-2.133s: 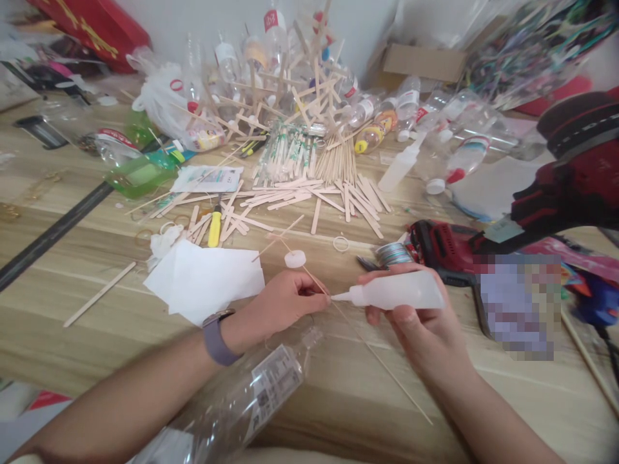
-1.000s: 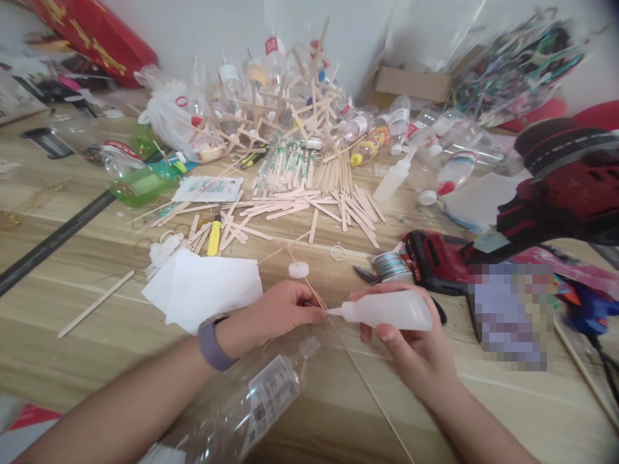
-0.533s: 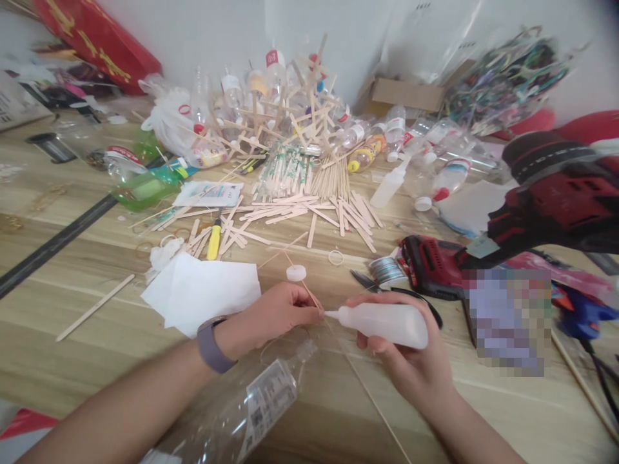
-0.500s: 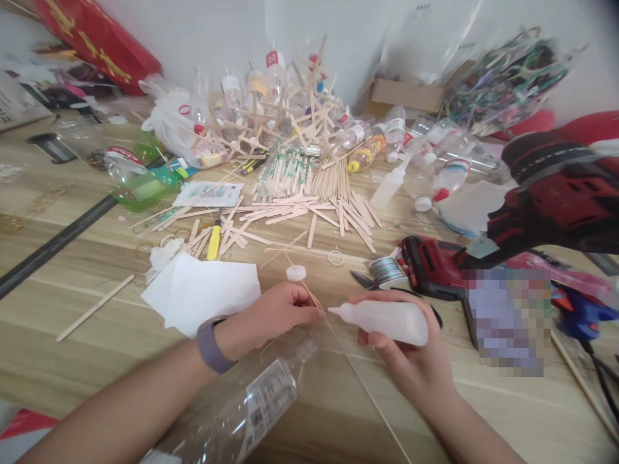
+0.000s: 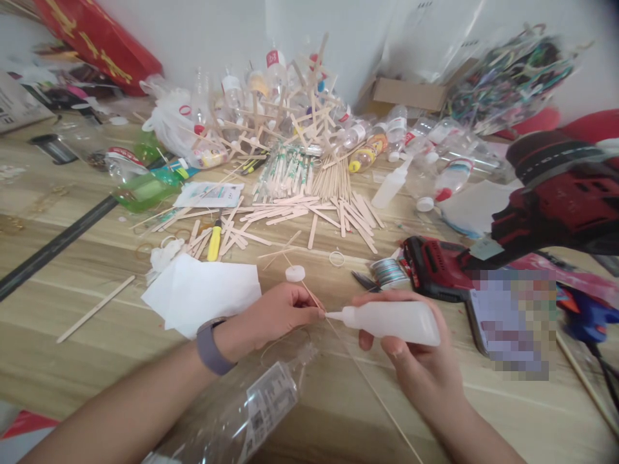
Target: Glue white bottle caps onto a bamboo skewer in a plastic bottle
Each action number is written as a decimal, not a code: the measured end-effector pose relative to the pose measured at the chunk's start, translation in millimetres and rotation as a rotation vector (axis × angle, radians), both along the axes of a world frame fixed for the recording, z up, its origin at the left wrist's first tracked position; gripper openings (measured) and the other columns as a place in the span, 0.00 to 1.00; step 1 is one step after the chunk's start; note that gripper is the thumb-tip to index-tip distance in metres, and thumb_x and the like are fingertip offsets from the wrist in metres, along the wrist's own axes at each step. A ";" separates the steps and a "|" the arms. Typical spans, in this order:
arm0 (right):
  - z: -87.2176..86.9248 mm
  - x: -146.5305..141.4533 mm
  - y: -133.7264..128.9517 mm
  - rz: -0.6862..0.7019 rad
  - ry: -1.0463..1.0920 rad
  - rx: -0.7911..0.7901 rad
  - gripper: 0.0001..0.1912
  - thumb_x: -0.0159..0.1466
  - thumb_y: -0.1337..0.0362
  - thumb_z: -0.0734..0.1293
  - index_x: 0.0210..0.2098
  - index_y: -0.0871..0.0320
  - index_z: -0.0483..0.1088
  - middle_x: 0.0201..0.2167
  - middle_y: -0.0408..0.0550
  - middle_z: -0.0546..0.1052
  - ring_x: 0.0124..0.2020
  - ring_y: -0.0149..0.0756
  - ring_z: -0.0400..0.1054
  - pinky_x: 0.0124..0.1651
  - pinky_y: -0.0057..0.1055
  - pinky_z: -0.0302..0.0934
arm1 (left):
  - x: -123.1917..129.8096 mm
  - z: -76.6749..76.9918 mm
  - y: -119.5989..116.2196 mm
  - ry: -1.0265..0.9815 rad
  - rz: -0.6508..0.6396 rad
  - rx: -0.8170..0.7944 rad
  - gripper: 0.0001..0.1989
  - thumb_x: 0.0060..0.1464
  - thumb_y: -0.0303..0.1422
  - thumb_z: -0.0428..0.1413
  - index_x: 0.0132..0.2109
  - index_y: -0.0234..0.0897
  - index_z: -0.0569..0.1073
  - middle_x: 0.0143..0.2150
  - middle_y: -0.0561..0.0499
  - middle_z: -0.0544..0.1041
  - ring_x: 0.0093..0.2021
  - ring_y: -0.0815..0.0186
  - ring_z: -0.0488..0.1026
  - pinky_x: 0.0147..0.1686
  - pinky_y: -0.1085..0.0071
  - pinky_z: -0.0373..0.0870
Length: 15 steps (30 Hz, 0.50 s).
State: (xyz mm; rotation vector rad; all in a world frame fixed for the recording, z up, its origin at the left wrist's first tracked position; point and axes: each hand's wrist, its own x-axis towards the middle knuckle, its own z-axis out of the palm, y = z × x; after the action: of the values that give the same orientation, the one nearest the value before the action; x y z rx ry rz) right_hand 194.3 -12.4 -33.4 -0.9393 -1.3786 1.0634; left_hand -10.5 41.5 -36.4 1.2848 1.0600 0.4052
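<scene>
Pinched in my left hand (image 5: 280,316) is a thin wooden skewer (image 5: 370,380) that slants from the table's middle toward the lower right. A whitish bottle cap (image 5: 294,274) sits on the skewer beyond my fingers, and short thin sticks cross its far end. My right hand (image 5: 420,348) is closed around a translucent squeeze glue bottle (image 5: 399,322), held on its side. The bottle's nozzle points left and meets the skewer at my left fingertips; whether glue is coming out I cannot tell. Below my left wrist lies a clear plastic bottle (image 5: 271,399) with a label.
White paper (image 5: 207,293) and a yellow-handled screwdriver (image 5: 215,241) lie left of centre. Loose craft sticks (image 5: 300,209) and a heap of plastic bottles (image 5: 232,93) fill the back. At right stand a red power drill (image 5: 556,200), a wire spool (image 5: 389,274) and a phone (image 5: 507,322).
The glue bottle's nozzle, just right of my left fingertips before, now reaches the skewer there. My left hand stays nearly in place, still pinching the skewer.
</scene>
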 end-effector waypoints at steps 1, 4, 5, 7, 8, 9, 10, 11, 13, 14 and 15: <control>-0.3 -0.4 0.7 -0.003 -0.002 -0.004 0.18 0.62 0.55 0.68 0.49 0.49 0.62 0.43 0.50 0.78 0.25 0.32 0.73 0.29 0.33 0.71 | 0.1 0.9 -0.1 0.006 -0.001 -0.007 0.12 0.50 0.39 0.57 0.35 0.32 0.76 0.26 0.54 0.70 0.26 0.71 0.60 0.26 0.74 0.54; -0.5 -1.6 3.0 -0.005 0.010 -0.008 0.17 0.62 0.55 0.68 0.48 0.49 0.63 0.42 0.49 0.78 0.24 0.32 0.73 0.29 0.32 0.71 | 0.3 3.9 -0.7 0.016 0.005 -0.041 0.13 0.50 0.39 0.58 0.35 0.32 0.76 0.24 0.56 0.68 0.23 0.73 0.57 0.23 0.75 0.50; -0.4 -2.0 3.5 -0.003 0.016 -0.009 0.17 0.62 0.55 0.68 0.48 0.49 0.63 0.41 0.49 0.78 0.24 0.32 0.73 0.28 0.32 0.71 | 0.2 4.5 -1.0 0.011 0.006 -0.051 0.13 0.51 0.40 0.57 0.36 0.32 0.76 0.24 0.56 0.67 0.22 0.74 0.56 0.22 0.75 0.49; 0.3 -2.4 4.0 0.000 0.023 -0.011 0.16 0.62 0.55 0.68 0.48 0.50 0.63 0.41 0.49 0.78 0.24 0.31 0.73 0.28 0.32 0.71 | -0.2 4.4 -1.4 -0.010 0.004 -0.063 0.13 0.51 0.40 0.57 0.36 0.32 0.75 0.22 0.57 0.65 0.21 0.75 0.54 0.20 0.75 0.48; 0.7 -2.6 4.1 -0.003 0.025 -0.012 0.16 0.62 0.55 0.67 0.47 0.50 0.63 0.41 0.49 0.78 0.24 0.31 0.72 0.28 0.32 0.70 | -0.5 3.8 -1.5 -0.024 0.003 -0.067 0.14 0.51 0.40 0.57 0.36 0.32 0.75 0.22 0.58 0.64 0.20 0.75 0.53 0.19 0.75 0.47; 1.2 -2.6 4.1 -0.009 0.025 -0.015 0.16 0.62 0.54 0.67 0.47 0.50 0.63 0.41 0.49 0.78 0.24 0.31 0.72 0.29 0.32 0.70 | -0.8 2.9 -1.5 -0.037 -0.001 -0.070 0.14 0.51 0.40 0.58 0.36 0.32 0.75 0.22 0.58 0.64 0.20 0.75 0.53 0.19 0.75 0.47; 1.6 -2.6 4.1 -0.014 0.024 -0.020 0.16 0.62 0.54 0.67 0.47 0.51 0.64 0.41 0.49 0.78 0.24 0.31 0.72 0.29 0.31 0.70 | -1.0 1.8 -1.5 -0.046 -0.002 -0.074 0.14 0.51 0.40 0.58 0.36 0.32 0.75 0.22 0.58 0.64 0.20 0.75 0.53 0.18 0.75 0.47; 2.0 -2.6 4.2 -0.014 0.021 -0.028 0.16 0.62 0.54 0.67 0.47 0.51 0.63 0.40 0.49 0.78 0.23 0.31 0.72 0.29 0.31 0.70 | -1.1 0.6 -1.4 -0.052 -0.003 -0.081 0.14 0.50 0.41 0.58 0.36 0.32 0.75 0.22 0.58 0.64 0.19 0.75 0.53 0.18 0.75 0.47; 2.5 -2.5 4.8 -0.016 0.014 -0.045 0.16 0.63 0.54 0.67 0.47 0.51 0.63 0.40 0.49 0.78 0.23 0.31 0.72 0.29 0.31 0.70 | -1.0 -1.4 -1.0 -0.061 0.003 -0.102 0.14 0.49 0.41 0.59 0.36 0.32 0.75 0.23 0.57 0.66 0.19 0.75 0.54 0.18 0.76 0.48; 2.7 -2.5 5.2 -0.017 0.011 -0.051 0.16 0.62 0.54 0.67 0.46 0.51 0.63 0.40 0.49 0.79 0.23 0.31 0.72 0.28 0.31 0.70 | -0.9 -2.1 -0.8 -0.064 0.007 -0.112 0.14 0.49 0.41 0.59 0.35 0.32 0.75 0.23 0.56 0.67 0.19 0.75 0.55 0.18 0.76 0.50; 2.9 -2.5 5.6 -0.017 0.008 -0.054 0.16 0.62 0.54 0.67 0.46 0.51 0.63 0.40 0.49 0.79 0.23 0.31 0.72 0.28 0.31 0.70 | -0.6 -2.7 -0.7 -0.067 0.012 -0.122 0.14 0.48 0.41 0.59 0.35 0.32 0.75 0.24 0.56 0.68 0.20 0.75 0.56 0.18 0.77 0.51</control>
State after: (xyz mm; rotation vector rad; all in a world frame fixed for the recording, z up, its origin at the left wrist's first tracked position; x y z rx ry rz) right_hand 191.8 -6.9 -30.5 -0.9839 -1.3388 1.0946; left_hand -11.1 40.8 -39.1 1.1494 1.0204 0.3840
